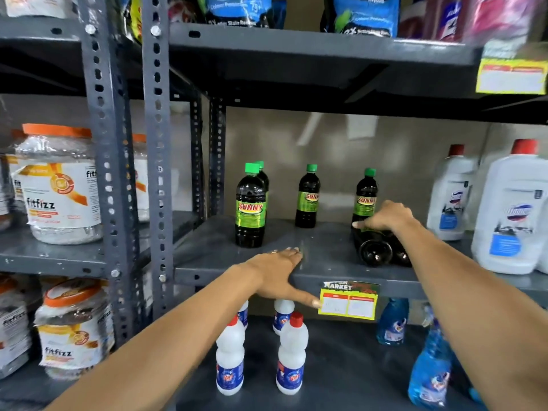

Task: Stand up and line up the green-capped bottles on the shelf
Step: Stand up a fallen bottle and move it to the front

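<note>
I am standing in a shop aisle: grey slotted-angle steel racking stocked with multiples of the same goods, namely green-capped bottles, white cleaner jugs, orange-lidded jars and blue detergent pouches. Yellow price tags, one headed "MARKET", are fixed to the shelf edges
</note>
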A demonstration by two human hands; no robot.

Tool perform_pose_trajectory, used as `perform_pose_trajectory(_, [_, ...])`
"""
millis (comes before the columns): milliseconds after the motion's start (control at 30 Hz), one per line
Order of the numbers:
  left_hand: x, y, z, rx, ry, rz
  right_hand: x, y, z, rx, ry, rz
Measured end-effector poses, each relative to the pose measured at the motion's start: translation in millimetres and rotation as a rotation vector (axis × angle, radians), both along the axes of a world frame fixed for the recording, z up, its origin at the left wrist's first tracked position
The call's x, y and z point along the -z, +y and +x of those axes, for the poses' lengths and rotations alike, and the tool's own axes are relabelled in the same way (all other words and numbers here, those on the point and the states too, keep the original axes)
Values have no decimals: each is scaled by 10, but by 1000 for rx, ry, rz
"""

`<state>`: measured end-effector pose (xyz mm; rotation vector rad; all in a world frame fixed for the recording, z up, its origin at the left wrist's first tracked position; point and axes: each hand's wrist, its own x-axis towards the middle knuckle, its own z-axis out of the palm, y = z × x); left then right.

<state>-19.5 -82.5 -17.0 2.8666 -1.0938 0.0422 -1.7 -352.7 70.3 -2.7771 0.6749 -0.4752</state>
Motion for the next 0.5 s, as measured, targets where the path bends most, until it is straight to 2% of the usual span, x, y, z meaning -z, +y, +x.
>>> perform_pose_trajectory(67, [-10, 12, 11, 9, -13, -2, -67, -31, 44, -2, 68, 66])
perform_pose_trajectory(167, [13, 24, -3, 12, -34, 3, -59, -15, 70, -41, 266, 309])
perform_pose_trajectory(233, [20, 11, 2, -6, -38, -4, 0, -5, 69, -72, 306, 430])
perform_pose_trajectory(300, [28, 3, 18, -28, -41, -6, 71, -24, 74, -102, 211, 483])
perform_pose_trajectory(500, [55, -42, 55, -84, -32, -27, 269, 54, 178, -220, -301, 567])
